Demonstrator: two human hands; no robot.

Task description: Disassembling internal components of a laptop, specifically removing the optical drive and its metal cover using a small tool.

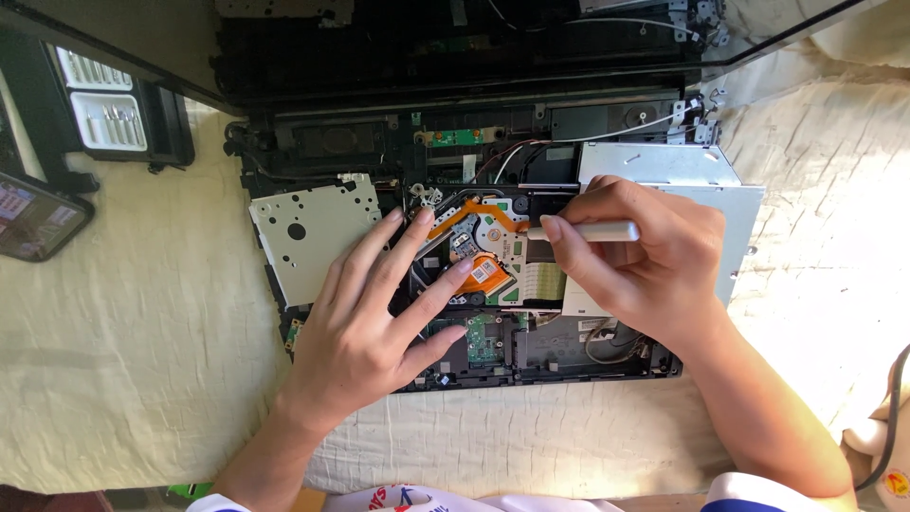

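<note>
An opened laptop base [531, 356] lies on a cream cloth, its boards and copper heat pipe [479, 216] exposed. My left hand [370, 318] rests flat on the chassis with fingers spread, fingertips touching the area by the copper plate [488, 275]. My right hand [635, 261] grips a slim silver screwdriver [592, 230], held nearly level with its tip end pointing left toward the heat pipe. A silver drive cage [308, 232] sits at the left of the chassis and a metal optical drive [664, 166] at the right, partly under my right hand.
The laptop's lid [455, 47] lies open flat at the top. A black case of screwdriver bits [104, 104] stands at the upper left, with a phone [38, 218] below it. A black cable [891, 417] runs along the right edge. The cream cloth [133, 360] covers the surface.
</note>
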